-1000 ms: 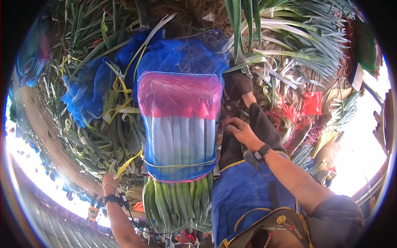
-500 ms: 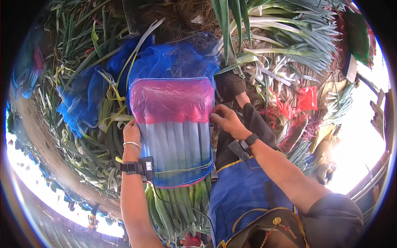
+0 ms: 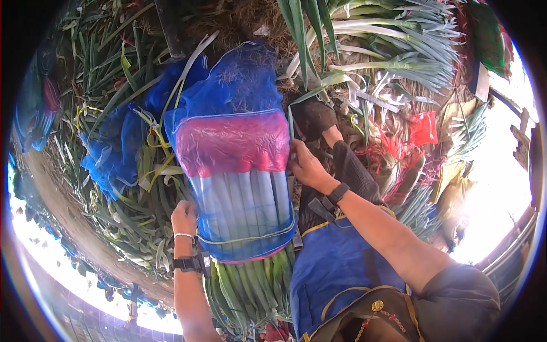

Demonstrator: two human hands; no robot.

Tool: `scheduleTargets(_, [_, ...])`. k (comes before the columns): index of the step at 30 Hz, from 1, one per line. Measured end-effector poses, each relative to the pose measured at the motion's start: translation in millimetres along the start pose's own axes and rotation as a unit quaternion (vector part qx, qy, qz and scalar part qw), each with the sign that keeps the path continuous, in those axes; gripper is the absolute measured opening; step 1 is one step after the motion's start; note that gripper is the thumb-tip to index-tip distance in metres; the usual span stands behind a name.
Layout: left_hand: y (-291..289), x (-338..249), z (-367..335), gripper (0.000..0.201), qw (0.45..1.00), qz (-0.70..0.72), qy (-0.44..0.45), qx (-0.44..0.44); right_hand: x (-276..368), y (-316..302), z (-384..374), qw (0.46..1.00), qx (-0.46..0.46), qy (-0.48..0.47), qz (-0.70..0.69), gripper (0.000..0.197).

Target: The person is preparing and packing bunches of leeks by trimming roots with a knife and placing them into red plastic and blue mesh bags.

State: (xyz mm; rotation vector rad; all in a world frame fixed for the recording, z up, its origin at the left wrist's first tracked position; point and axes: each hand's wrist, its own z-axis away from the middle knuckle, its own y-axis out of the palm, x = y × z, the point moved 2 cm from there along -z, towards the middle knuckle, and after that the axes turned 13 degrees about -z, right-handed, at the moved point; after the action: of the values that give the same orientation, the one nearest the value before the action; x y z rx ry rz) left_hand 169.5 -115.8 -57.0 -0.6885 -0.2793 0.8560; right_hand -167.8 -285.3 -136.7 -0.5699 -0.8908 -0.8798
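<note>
A bundle of leeks (image 3: 245, 199) lies in front of me in a blue mesh bag (image 3: 242, 80). Pink plastic wrap (image 3: 233, 142) covers its far part, pale stalks show through the mesh, and green leaves (image 3: 253, 285) stick out of the near end. My left hand (image 3: 183, 218) is curled closed at the bag's left edge, below the middle. At the right edge, beside the pink wrap, my right hand (image 3: 310, 166) pinches the mesh, its fingertips partly hidden. Loose roots show through the mesh's far end.
Loose leeks (image 3: 393, 34) are piled at the far right, and more leaves (image 3: 97, 57) cover the ground on the left. Another blue mesh (image 3: 117, 151) with yellow ties lies left of the bundle. Red plastic (image 3: 421, 128) and red strings are right of my leg.
My left hand has slid nearer along the bundle's left side. The bundle's far end has shifted left, and the mesh beyond the pink wrap stands out more stretched. My right hand has barely moved.
</note>
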Motion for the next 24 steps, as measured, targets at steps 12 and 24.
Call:
scheduleTargets(12, [-7,-31,-53,0.017,0.906,0.391,-0.160,0.002,-3,-10,0,0.979,0.040,-0.018,0.197,0.010])
scheduleTargets(24, [8,-31,-63,0.024,0.994,0.093,-0.023,-0.056,-3,-2,42,0.972,0.067,-0.015,0.223,0.013])
